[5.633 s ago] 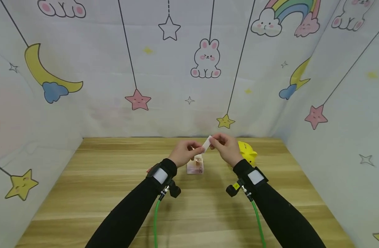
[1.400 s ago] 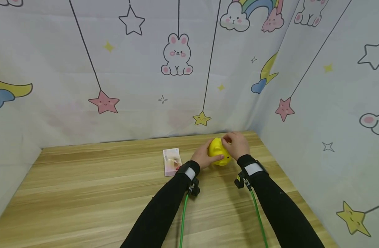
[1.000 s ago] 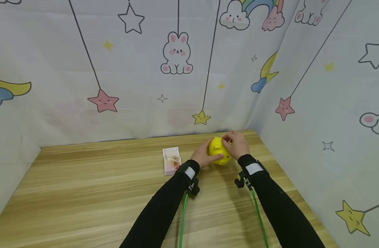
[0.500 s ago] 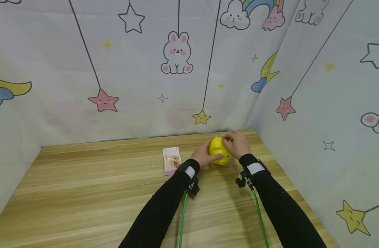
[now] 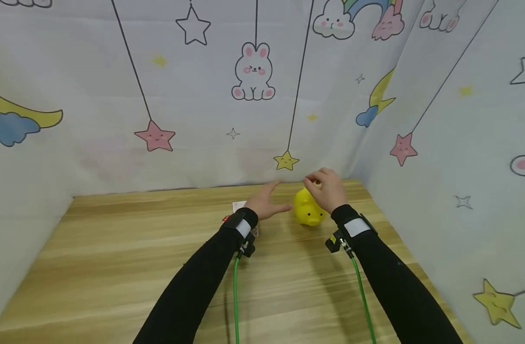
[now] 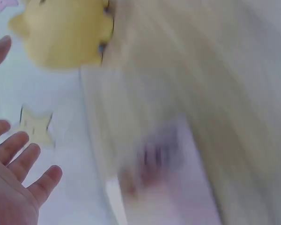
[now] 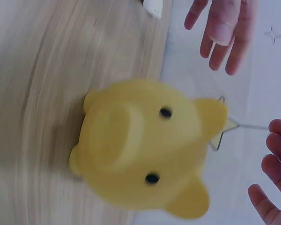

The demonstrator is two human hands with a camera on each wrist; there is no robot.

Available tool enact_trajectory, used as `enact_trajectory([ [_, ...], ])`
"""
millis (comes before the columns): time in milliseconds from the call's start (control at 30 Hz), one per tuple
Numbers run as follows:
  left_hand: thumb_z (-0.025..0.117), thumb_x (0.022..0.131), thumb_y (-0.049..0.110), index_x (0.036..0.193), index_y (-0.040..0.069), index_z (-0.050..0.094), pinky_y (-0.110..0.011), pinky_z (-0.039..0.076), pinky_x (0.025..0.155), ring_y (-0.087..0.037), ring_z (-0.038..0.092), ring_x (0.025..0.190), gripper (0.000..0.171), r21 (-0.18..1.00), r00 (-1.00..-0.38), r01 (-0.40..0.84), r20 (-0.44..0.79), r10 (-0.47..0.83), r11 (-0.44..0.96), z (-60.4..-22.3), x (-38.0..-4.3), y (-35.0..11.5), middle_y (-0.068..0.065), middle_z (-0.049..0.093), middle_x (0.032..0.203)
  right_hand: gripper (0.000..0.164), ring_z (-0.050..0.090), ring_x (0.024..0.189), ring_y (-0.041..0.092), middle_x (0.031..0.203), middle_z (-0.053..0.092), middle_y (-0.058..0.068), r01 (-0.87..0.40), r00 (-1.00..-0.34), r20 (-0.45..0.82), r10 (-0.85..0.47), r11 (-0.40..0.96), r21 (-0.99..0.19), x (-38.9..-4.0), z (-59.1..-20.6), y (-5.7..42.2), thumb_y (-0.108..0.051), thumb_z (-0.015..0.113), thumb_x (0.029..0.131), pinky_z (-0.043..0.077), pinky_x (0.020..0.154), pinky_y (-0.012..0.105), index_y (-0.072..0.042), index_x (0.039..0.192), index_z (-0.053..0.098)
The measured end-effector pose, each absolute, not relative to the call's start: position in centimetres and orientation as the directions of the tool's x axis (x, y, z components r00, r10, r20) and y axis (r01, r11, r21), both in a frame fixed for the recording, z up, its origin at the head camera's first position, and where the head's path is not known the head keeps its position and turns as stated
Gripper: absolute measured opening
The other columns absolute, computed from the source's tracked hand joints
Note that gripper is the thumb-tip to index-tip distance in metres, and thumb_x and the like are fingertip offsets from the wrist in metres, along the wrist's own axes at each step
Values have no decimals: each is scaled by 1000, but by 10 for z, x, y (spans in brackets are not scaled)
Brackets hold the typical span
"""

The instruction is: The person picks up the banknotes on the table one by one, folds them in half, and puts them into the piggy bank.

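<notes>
A yellow piggy bank (image 5: 307, 208) stands on the wooden table, its snout and eyes facing me. My right hand (image 5: 326, 191) hovers just above its top right, thumb and forefinger close together in the head view. In the right wrist view, that hand's loosely bent fingers (image 7: 276, 164) show nothing held. My left hand (image 5: 266, 203) is to the left of the piggy bank, apart from it, thumb and fingers spread. Partly hidden under the left wrist lies a pinkish stack of banknotes (image 5: 240, 206), blurred in the left wrist view.
A white cloth printed with stars, rabbits and moons (image 5: 193, 167) hangs behind the table and along its sides. The wooden tabletop (image 5: 137, 248) extends left and towards me. Green cables (image 5: 235, 301) trail from both wrists.
Earlier, both hands held a small white folded paper, then met at the piggy bank. My left hand has now let go of the bank and moved left; my right has risen slightly.
</notes>
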State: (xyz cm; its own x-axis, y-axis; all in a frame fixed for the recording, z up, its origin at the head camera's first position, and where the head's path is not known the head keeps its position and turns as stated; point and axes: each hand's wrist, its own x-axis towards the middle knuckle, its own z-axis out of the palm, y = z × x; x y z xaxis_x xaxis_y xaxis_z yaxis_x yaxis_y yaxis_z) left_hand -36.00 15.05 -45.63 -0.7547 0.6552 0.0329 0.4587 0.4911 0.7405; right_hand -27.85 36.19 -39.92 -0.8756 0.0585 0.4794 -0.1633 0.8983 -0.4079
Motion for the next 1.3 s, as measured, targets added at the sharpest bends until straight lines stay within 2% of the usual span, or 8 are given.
enact_trajectory([
  [200, 78, 97, 47, 169, 16, 33, -55, 34, 123, -37, 34, 157, 90, 646, -751, 525, 46, 658, 554, -451, -372, 97, -14, 34, 172, 23, 60, 102, 35, 106, 70, 15, -230, -872, 489, -5, 886, -402, -276, -393, 341, -23, 71, 106, 51, 90, 50, -2, 112, 79],
  [300, 78, 97, 49, 168, 16, 35, -55, 34, 123, -37, 34, 157, 89, 583, -742, 563, 45, 669, 586, -452, -377, 77, -14, 34, 172, 24, 60, 107, 37, 111, 70, 16, -255, -872, 488, -32, 882, -398, -274, -393, 333, -22, 71, 105, 50, 93, 50, -2, 116, 78],
  [467, 80, 95, 48, 166, 15, 39, -59, 36, 121, -41, 37, 155, 89, 539, -752, 571, 43, 657, 619, -453, -379, 49, -17, 37, 170, 29, 58, 120, 40, 121, 69, 18, -294, -880, 469, -82, 868, -400, -268, -395, 318, -24, 72, 105, 49, 102, 54, -4, 125, 76],
  [700, 77, 98, 46, 163, 11, 45, -55, 36, 122, -41, 41, 153, 81, 464, -782, 567, 44, 621, 681, -465, -381, 22, -17, 43, 167, 39, 59, 128, 40, 131, 68, 18, -333, -894, 417, -167, 868, -368, -260, -411, 294, -30, 74, 103, 48, 108, 55, -5, 134, 73],
  [900, 73, 102, 41, 158, 4, 50, -56, 37, 121, -44, 45, 149, 71, 436, -813, 549, 80, 577, 713, -471, -380, 9, -22, 49, 161, 43, 59, 130, 40, 137, 67, 18, -371, -893, 392, -221, 854, -363, -254, -432, 277, -30, 75, 103, 47, 110, 54, -6, 137, 71],
  [1033, 71, 103, 39, 155, 3, 54, -54, 38, 120, -42, 48, 146, 66, 401, -824, 548, 103, 558, 735, -478, -386, 16, -22, 52, 158, 47, 57, 134, 39, 141, 66, 17, -359, -906, 360, -224, 858, -369, -248, -440, 278, -32, 75, 102, 47, 112, 54, -6, 141, 69],
  [1300, 70, 103, 37, 150, 4, 60, -54, 41, 118, -41, 50, 145, 58, 395, -851, 513, 120, 511, 762, -488, -394, 33, -21, 56, 155, 64, 50, 142, 46, 158, 53, 22, -350, -919, 299, -257, 881, -318, -236, -459, 281, -36, 77, 99, 39, 118, 60, -5, 152, 58],
])
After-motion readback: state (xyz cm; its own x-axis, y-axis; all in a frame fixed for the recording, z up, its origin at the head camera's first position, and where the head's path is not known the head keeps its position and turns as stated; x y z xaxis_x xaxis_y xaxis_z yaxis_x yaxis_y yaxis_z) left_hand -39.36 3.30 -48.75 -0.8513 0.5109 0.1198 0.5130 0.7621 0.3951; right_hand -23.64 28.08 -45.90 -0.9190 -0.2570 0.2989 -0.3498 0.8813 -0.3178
